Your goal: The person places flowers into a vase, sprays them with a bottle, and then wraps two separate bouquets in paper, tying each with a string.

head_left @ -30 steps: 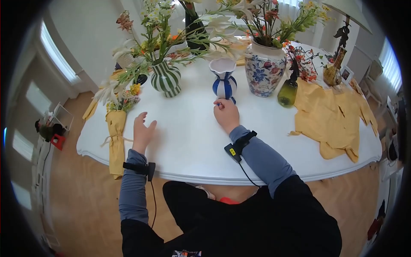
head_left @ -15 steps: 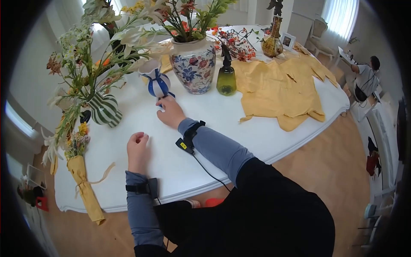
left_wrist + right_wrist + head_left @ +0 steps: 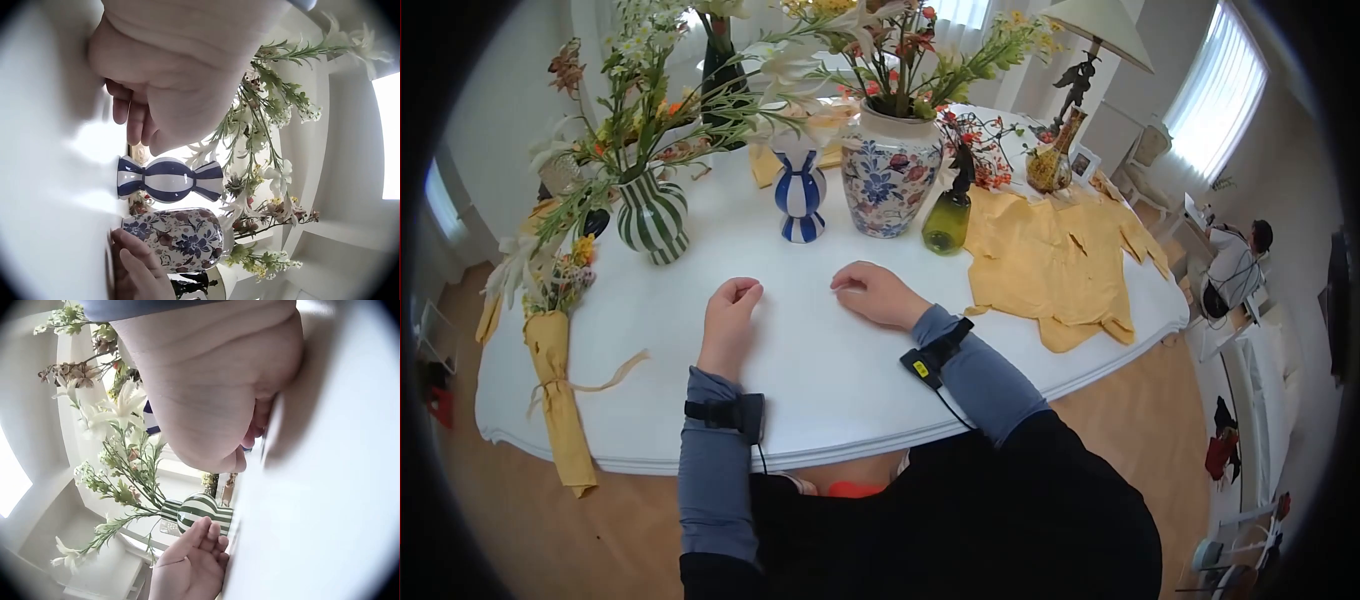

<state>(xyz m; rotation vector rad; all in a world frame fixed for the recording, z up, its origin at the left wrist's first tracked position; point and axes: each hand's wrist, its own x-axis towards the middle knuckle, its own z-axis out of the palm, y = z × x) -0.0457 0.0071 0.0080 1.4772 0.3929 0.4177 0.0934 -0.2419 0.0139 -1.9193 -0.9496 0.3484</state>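
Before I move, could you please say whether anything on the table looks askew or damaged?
The wrapped bouquet overhangs the table's near edge, looking askew; the rumpled yellow sheet at right has a slit, perhaps torn.

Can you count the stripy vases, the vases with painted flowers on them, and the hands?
Stripy vases: 2 (green-and-white vase, blue-and-white vase)
Flower-painted vase: 1
Hands: 2 (left hand, right hand)
Total: 5

You see a green-and-white striped vase (image 3: 652, 218) left, a blue-and-white striped vase (image 3: 801, 196) and yellow cloth (image 3: 1050, 262) right.
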